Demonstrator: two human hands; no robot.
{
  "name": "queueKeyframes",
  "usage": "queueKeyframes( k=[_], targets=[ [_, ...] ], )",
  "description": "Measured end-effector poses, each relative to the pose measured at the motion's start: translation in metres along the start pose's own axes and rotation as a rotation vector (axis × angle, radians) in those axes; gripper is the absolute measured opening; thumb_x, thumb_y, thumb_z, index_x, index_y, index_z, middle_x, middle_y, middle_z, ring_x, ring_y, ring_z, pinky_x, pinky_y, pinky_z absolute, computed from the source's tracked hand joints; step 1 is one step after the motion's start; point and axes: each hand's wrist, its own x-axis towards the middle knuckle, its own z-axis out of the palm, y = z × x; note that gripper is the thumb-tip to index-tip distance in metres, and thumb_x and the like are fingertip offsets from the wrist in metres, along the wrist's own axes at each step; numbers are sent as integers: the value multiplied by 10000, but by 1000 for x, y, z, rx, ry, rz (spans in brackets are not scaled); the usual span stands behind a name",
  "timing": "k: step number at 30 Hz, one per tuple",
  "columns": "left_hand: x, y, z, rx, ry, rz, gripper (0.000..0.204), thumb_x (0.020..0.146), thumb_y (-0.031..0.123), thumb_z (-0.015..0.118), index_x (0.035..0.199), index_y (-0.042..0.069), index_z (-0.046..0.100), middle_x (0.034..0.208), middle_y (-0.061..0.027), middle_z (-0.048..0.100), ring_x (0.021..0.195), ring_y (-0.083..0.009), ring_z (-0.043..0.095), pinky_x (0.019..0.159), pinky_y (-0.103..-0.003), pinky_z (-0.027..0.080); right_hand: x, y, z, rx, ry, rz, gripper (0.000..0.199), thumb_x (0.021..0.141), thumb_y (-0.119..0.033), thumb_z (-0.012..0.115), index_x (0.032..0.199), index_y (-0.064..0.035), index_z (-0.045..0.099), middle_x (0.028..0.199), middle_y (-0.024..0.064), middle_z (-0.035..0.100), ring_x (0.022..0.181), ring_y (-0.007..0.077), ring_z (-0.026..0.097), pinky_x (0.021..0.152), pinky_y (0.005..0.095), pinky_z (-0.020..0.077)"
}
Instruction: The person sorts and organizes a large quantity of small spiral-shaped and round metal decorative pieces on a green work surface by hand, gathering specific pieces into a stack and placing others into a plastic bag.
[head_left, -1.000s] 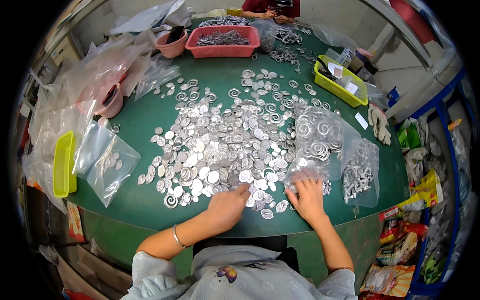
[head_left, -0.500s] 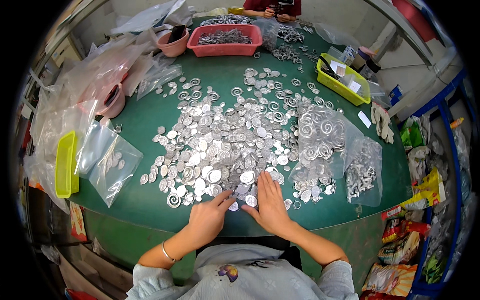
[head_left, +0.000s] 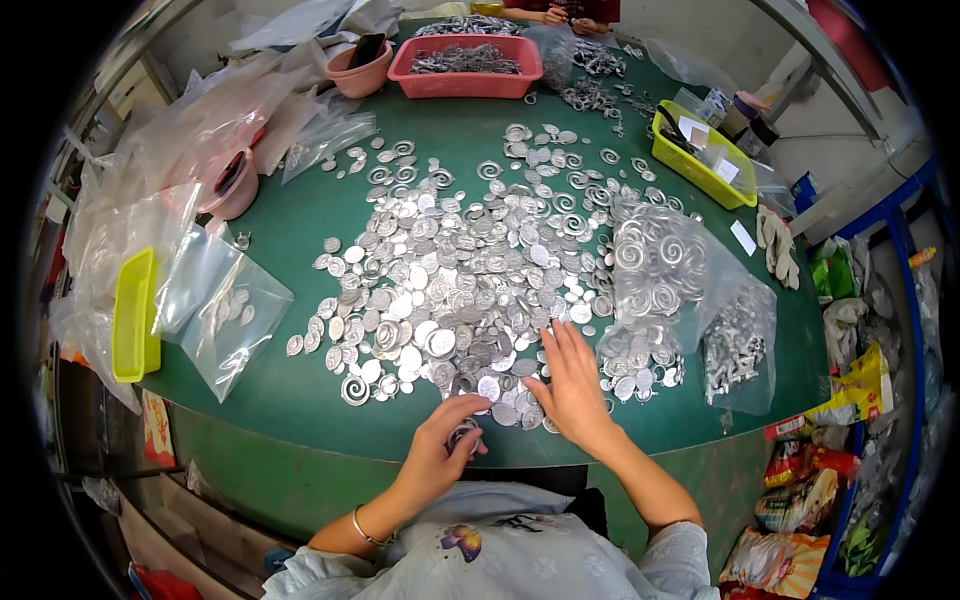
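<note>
A wide heap of silver-coloured metal pendants (head_left: 460, 270), mostly round and oval discs with a few spirals, covers the middle of the green table (head_left: 330, 430). At the heap's near edge, my left hand (head_left: 432, 452) is curled around a silver pendant (head_left: 462, 434); whether more lie in the palm is hidden. My right hand (head_left: 577, 395) lies flat beside the heap's right front, fingers stretched forward and thumb out, touching the pendants. Several loose discs lie between the two hands.
Clear bags of spiral pendants (head_left: 655, 265) and small metal parts (head_left: 738, 345) lie at right. Pink tray (head_left: 465, 90), pink bowls (head_left: 360, 80), yellow baskets (head_left: 135, 320) and plastic bags (head_left: 225, 330) surround the heap. Across the table, a person's hands (head_left: 570, 18) hold dark parts.
My left hand has drawn back toward the table edge and curled around a pendant. My right hand has shifted slightly to the right along the heap. The whole view has shifted a little.
</note>
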Motion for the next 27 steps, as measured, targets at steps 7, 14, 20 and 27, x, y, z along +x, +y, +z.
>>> queueKeyframes(
  k=[7,14,20,27],
  targets=[
    [-11,-17,-10,-425,19,-138,334,825,-42,541,1154,-18,486,1045,-119,570,812,-156,603,687,-241,500,17,-15,-2,156,42,-66,575,748,-165,666,1234,12,415,1323,231,304,1216,426,296,986,483,273],
    [-19,-25,-19,-478,4,-197,247,838,13,563,1079,-30,532,890,-119,617,748,-156,611,649,-249,498,72,-32,31,-45,-117,-226,610,754,-330,653,1251,-51,435,1318,233,312,1213,461,267,979,542,236],
    [-30,-30,-46,-777,119,-277,151,848,29,520,990,-3,556,754,-116,609,543,-119,543,448,-198,387,64,-51,32,-8,-224,-248,584,719,-290,690,1197,-42,461,1282,183,368,1203,400,312,975,520,248],
    [-24,-26,-41,-1097,171,-314,363,827,34,528,1185,3,481,1054,-140,585,910,-194,594,760,-298,505,82,-66,43,-79,-150,-382,314,721,-206,672,947,-10,576,1020,113,544,1077,297,444,968,521,264]
  ],
)
